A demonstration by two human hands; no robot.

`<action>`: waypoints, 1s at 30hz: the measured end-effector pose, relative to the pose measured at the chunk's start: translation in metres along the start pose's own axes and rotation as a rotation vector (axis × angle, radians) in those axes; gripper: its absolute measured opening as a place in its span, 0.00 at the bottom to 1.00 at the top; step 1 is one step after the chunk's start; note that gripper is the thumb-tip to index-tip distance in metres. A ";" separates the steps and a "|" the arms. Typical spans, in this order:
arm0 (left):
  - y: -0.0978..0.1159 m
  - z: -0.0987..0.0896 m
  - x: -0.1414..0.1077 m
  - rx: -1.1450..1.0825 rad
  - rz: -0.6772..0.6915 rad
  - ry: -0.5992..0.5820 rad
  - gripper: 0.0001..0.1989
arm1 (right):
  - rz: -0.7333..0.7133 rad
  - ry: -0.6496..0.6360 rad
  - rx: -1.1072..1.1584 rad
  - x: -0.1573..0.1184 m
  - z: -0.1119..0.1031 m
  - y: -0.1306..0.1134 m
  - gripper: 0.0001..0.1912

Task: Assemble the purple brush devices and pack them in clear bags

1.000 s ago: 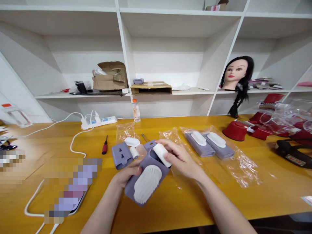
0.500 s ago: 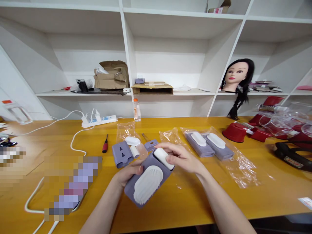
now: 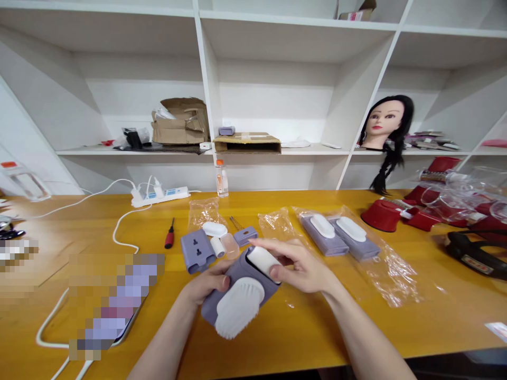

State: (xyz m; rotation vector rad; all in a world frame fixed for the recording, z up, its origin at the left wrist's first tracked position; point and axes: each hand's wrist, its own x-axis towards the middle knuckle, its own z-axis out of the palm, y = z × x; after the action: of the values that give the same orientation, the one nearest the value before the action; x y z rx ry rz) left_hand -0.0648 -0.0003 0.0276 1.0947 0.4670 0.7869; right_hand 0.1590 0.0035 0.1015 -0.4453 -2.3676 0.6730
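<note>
The purple case (image 3: 242,268) is tilted above the surface (image 3: 309,338), between your two hands, and the white brush (image 3: 240,309) on its face points toward you. In its mouth sits the white cylinder (image 3: 261,258), partly inside; how deep it goes, I cannot tell. Your left hand (image 3: 208,282) is clamped on the case, with the thumb on the near side and the other fingers mostly hidden. The fingers of your right hand (image 3: 303,269) are closed on the white cylinder.

In my judgement, if you push the cylinder at a slant, it could jam against the rim. If the left grip is loose, the case could turn, because it seems to have no support below. A dropped part could hit the small purple piece (image 3: 245,236) or the slotted holder (image 3: 196,250), which lie just behind.
</note>
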 end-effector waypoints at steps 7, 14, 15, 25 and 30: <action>-0.007 -0.001 0.000 -0.011 0.016 -0.013 0.27 | -0.036 -0.033 -0.010 0.000 -0.004 -0.001 0.23; -0.008 0.005 0.002 0.035 0.048 0.056 0.29 | -0.007 0.105 0.052 -0.004 0.002 0.007 0.24; -0.008 0.006 0.002 0.043 0.043 0.044 0.29 | 0.004 0.115 0.060 -0.005 0.003 0.008 0.24; -0.005 0.000 -0.001 0.058 -0.034 0.027 0.33 | -0.009 0.112 0.048 -0.003 0.010 0.014 0.24; -0.008 -0.005 0.000 -0.037 -0.026 0.006 0.27 | 0.098 0.093 0.052 -0.001 0.011 0.011 0.22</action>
State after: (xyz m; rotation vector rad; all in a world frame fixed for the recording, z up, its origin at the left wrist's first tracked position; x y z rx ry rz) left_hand -0.0655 0.0006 0.0179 1.0506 0.4694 0.7730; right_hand 0.1541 0.0084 0.0878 -0.5601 -2.2476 0.7409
